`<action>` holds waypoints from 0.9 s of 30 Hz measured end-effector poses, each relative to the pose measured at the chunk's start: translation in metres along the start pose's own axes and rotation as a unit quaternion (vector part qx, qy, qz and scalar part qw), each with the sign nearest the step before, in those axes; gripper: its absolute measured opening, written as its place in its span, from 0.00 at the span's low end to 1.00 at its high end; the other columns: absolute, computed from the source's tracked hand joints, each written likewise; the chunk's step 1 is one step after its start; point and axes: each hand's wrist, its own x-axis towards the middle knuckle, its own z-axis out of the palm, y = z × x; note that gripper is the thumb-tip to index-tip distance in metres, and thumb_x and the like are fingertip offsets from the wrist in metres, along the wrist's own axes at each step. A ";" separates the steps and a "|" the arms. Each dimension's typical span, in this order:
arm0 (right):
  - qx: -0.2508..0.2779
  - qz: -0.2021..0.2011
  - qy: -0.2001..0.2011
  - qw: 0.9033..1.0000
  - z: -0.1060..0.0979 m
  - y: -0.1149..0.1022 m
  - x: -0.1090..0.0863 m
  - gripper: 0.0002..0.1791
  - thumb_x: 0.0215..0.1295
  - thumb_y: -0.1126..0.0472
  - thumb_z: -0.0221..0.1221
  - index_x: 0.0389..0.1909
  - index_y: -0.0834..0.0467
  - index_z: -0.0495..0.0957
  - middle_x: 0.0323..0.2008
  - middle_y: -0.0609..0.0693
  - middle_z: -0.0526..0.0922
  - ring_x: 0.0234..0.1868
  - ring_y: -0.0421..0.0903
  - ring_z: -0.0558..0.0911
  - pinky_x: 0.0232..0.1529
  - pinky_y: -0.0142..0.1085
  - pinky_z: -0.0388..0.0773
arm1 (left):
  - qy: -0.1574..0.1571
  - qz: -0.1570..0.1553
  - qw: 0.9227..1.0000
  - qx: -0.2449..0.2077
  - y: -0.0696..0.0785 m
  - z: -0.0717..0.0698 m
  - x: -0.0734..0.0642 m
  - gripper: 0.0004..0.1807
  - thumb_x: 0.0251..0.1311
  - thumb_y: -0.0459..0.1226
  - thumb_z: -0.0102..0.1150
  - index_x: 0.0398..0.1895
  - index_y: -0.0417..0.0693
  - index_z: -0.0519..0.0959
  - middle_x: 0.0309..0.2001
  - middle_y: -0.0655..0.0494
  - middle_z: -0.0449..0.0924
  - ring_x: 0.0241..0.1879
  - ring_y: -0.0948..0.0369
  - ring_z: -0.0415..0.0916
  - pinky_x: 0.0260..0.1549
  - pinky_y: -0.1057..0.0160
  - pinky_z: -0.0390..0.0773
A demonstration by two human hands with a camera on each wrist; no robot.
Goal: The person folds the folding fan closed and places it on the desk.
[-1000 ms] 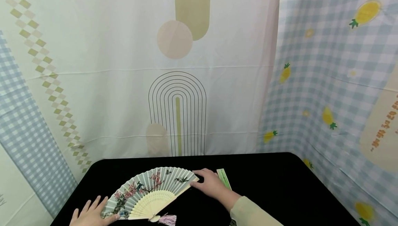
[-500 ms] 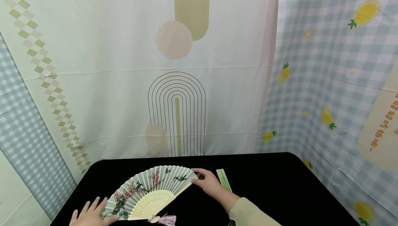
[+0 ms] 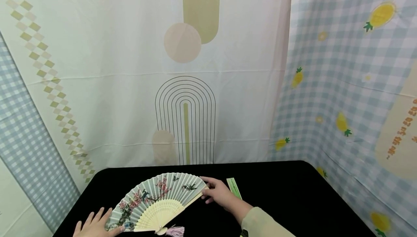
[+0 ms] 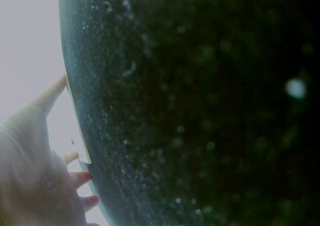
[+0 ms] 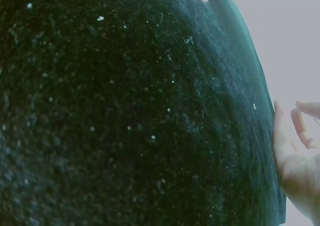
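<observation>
An unfolded folding fan (image 3: 153,202) with painted pink blossoms and pale slatted ribs lies spread on the black table (image 3: 277,193). From its pivot trails a pink-and-white tassel (image 3: 175,231). At the fan's lower left end is my left hand (image 3: 94,226), fingers straight and spread, thumb resting over the fan's edge. My right hand (image 3: 219,193) holds the upper right end, index finger along the top and thumb at the outer rib. In the left wrist view, a pale rib edge (image 4: 77,121) shows beside the left thumb and fingers. The right wrist view catches the right hand (image 5: 300,171) at its border.
Just behind my right hand lies a narrow green-and-white strip (image 3: 234,188), partly hidden by the wrist. A pale curtain (image 3: 130,66) hangs behind the table, and a blue checked pineapple curtain (image 3: 342,84) closes off the right side.
The right hand has shifted very slightly at the fan's end, and its lower fingers now show below the thumb. The left hand and the fan stay nearly still.
</observation>
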 end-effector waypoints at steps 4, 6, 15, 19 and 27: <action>0.000 0.007 -0.007 1.000 -0.001 0.000 0.000 0.33 0.59 0.73 0.56 0.66 0.55 0.64 0.33 0.57 0.74 0.29 0.48 0.82 0.23 0.37 0.82 | -0.001 -0.002 1.000 -0.003 0.001 -0.001 0.000 0.61 0.38 0.76 0.45 0.65 0.36 0.61 0.62 0.27 0.55 0.59 0.26 0.48 0.53 0.25 0.43; 0.001 0.005 -0.009 1.000 -0.001 0.000 -0.001 0.34 0.57 0.74 0.55 0.66 0.55 0.64 0.33 0.58 0.74 0.28 0.48 0.82 0.22 0.37 0.82 | -0.001 -0.003 1.000 -0.003 0.000 -0.002 0.000 0.61 0.38 0.76 0.46 0.65 0.36 0.62 0.62 0.27 0.56 0.59 0.26 0.48 0.52 0.25 0.43; 0.008 0.004 -0.011 1.000 0.000 -0.002 -0.004 0.34 0.56 0.75 0.55 0.65 0.52 0.65 0.34 0.58 0.74 0.28 0.48 0.81 0.23 0.37 0.82 | 0.000 -0.003 1.000 0.005 0.000 -0.002 0.001 0.61 0.38 0.76 0.46 0.64 0.36 0.62 0.61 0.26 0.57 0.58 0.26 0.49 0.52 0.25 0.45; 0.009 0.000 -0.012 1.000 0.000 -0.003 -0.004 0.34 0.56 0.75 0.55 0.65 0.52 0.65 0.34 0.58 0.73 0.28 0.48 0.81 0.23 0.37 0.82 | -0.001 -0.003 1.000 0.000 -0.001 -0.002 0.002 0.61 0.38 0.76 0.46 0.64 0.36 0.62 0.62 0.26 0.56 0.58 0.26 0.48 0.52 0.25 0.44; 0.010 -0.002 -0.012 1.000 -0.001 -0.004 -0.004 0.35 0.57 0.76 0.54 0.67 0.56 0.62 0.35 0.59 0.73 0.28 0.48 0.81 0.24 0.38 0.82 | 0.000 -0.004 1.000 -0.012 -0.001 -0.002 0.001 0.61 0.38 0.76 0.47 0.64 0.35 0.62 0.62 0.26 0.55 0.59 0.26 0.47 0.52 0.25 0.44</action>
